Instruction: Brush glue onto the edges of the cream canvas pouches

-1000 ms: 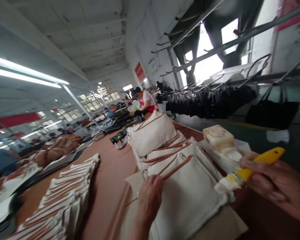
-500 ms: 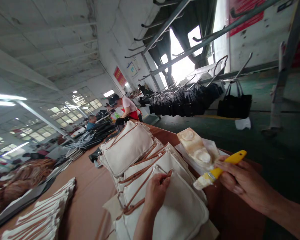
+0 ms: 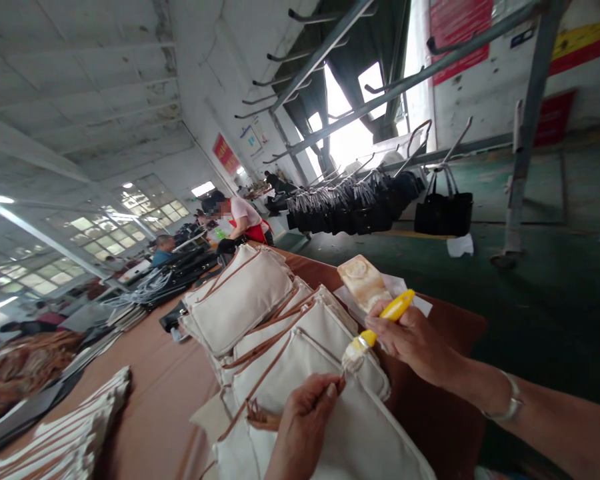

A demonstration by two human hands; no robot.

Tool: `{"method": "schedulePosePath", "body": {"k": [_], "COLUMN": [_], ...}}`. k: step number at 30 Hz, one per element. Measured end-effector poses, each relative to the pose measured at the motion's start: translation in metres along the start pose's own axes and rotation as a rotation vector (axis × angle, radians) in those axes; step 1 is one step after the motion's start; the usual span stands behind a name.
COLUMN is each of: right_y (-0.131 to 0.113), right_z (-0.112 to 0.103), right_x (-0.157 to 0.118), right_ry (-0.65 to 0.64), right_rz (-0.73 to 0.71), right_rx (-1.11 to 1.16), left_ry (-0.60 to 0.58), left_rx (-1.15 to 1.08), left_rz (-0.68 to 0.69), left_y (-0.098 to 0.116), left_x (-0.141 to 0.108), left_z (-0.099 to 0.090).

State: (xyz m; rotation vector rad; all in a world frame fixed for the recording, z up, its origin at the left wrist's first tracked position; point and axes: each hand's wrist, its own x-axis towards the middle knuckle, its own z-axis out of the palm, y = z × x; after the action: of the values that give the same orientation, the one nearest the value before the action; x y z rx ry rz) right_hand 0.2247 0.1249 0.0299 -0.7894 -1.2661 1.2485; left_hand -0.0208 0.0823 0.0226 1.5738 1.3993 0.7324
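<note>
My right hand grips a yellow-handled brush. The white-coated bristles are close to the fingertips of my left hand. Between thumb and forefinger, my left hand pinches the end of a thin brown strap over the nearest cream bag piece. More cream bag pieces with brown straps lie overlapped in a stack behind it. Partly behind my right hand is a stained plastic container on a white sheet.
Cream strips with brown edges lie on the brown table at left. Black bags hang from a metal rack beyond the table. A person in a red apron bends over farther back.
My right hand has brought the brush left and down, near my left hand. My left hand has shifted lower with the strap end. The whole view has moved a little to the right.
</note>
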Motion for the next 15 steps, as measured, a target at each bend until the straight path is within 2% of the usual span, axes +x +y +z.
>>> {"method": "schedulePosePath", "body": {"k": [3, 8, 12, 15], "right_y": [-0.005, -0.005, -0.004, -0.005], "right_z": [-0.005, -0.001, -0.006, -0.012], "right_x": [-0.005, -0.017, -0.013, -0.008], "right_ry": [0.024, -0.107, -0.003, 0.055], "right_rz": [-0.022, 0.003, -0.075, -0.046], "right_rx": [-0.007, -0.078, -0.123, 0.001], "left_ry": [0.009, -0.013, 0.064, 0.144], "left_rx": [-0.006, 0.003, 0.098, 0.171], "left_rz": [0.001, 0.045, 0.139, 0.227], "left_y": [-0.003, 0.006, 0.013, 0.013], "left_x": [-0.001, -0.005, -0.016, -0.025], "left_z": [0.002, 0.007, 0.015, 0.023]}}
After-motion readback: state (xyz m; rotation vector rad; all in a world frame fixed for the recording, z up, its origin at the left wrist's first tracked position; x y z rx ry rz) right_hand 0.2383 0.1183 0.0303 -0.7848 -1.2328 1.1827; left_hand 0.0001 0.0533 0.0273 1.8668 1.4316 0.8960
